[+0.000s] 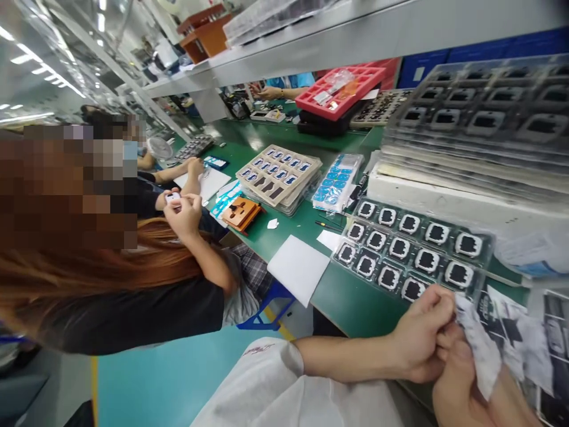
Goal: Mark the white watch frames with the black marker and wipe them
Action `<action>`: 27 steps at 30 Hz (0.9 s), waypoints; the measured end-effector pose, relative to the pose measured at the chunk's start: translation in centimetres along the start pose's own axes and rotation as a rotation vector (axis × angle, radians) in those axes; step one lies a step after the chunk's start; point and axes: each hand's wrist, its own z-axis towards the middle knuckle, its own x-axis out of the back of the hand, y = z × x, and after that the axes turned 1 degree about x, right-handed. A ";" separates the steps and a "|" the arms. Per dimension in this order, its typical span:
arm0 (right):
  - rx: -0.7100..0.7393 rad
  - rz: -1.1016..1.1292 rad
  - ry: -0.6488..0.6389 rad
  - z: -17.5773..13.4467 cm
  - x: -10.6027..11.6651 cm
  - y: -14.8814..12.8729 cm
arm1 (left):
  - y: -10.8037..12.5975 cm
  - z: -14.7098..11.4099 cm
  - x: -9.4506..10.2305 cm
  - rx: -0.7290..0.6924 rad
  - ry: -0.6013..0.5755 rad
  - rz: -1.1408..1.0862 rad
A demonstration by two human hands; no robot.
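Note:
My left hand (424,335) is closed, thumb and fingers pinched near the top of a crumpled white strip (478,344) that looks like paper or film. Pressed against it is my right hand (462,382), also closed, its fingers curled, with the strip hanging over it. What sits between the right fingers is hidden. Just behind the hands lies a clear tray (486,252) holding several white-framed black square parts (427,260). To the right, white sheet pieces with black patches (511,326) lie beside the strip.
A white cloth or paper sheet (299,268) overhangs the green table's edge (351,305). Behind are stacked trays (280,172), an orange fixture (241,213) and a bagged blue-white pack (335,181). Tall tray stacks (475,118) stand right. A co-worker's hands (183,210) hold a small white part at left.

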 end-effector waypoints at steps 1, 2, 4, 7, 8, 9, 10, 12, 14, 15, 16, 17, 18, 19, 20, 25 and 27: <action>0.052 -0.005 0.027 0.1 0.1 -0.2 | 0.0 -0.1 0.0 -0.001 -0.016 0.009; 0.087 -0.011 0.033 0.2 0.3 -0.4 | -0.1 -0.2 0.1 -0.007 -0.026 0.017; 0.112 -0.013 0.019 0.3 0.6 -0.4 | -0.2 -0.2 0.1 -0.019 -0.039 0.022; 0.172 0.018 0.002 0.1 0.8 0.3 | -0.2 -0.2 0.0 -0.028 -0.058 0.001; 0.179 0.026 -0.001 0.0 0.8 0.6 | -0.2 -0.2 0.0 -0.029 -0.068 -0.003; 0.185 0.032 0.011 0.0 0.7 0.9 | -0.2 -0.3 0.0 -0.032 -0.079 -0.003; 0.192 0.033 0.030 0.0 0.5 1.1 | -0.2 -0.3 0.0 -0.033 -0.091 0.002; 0.207 0.022 0.062 0.2 0.3 1.3 | -0.1 -0.3 0.0 -0.030 -0.120 0.018; 0.264 0.016 0.079 0.3 0.3 1.0 | 0.1 -0.3 0.0 -0.030 -0.127 0.015; 0.266 0.011 0.054 0.2 0.5 0.7 | 0.3 -0.4 -0.1 -0.030 -0.123 0.003; 0.270 0.022 0.048 0.1 0.8 0.2 | 0.5 -0.5 -0.1 -0.026 -0.116 -0.013; 0.155 -0.004 -0.022 -0.1 1.1 -0.3 | 0.8 -0.6 -0.1 -0.026 -0.109 -0.035; 0.091 0.013 -0.071 -0.4 1.5 -0.9 | 1.2 -0.9 -0.1 -0.021 -0.117 -0.044; 0.019 0.026 -0.102 -0.8 1.9 -1.5 | 1.6 -1.1 -0.1 -0.006 -0.126 -0.060; -0.078 0.032 -0.121 -1.1 2.1 -2.1 | 2.0 -1.4 -0.1 0.021 -0.147 -0.094; -0.765 0.380 -0.013 -1.2 1.7 -4.2 | 3.8 -2.5 0.5 0.132 -0.208 -0.250; -0.921 0.533 -0.022 -0.4 1.2 -4.7 | 4.2 -2.7 0.7 0.138 -0.182 -0.253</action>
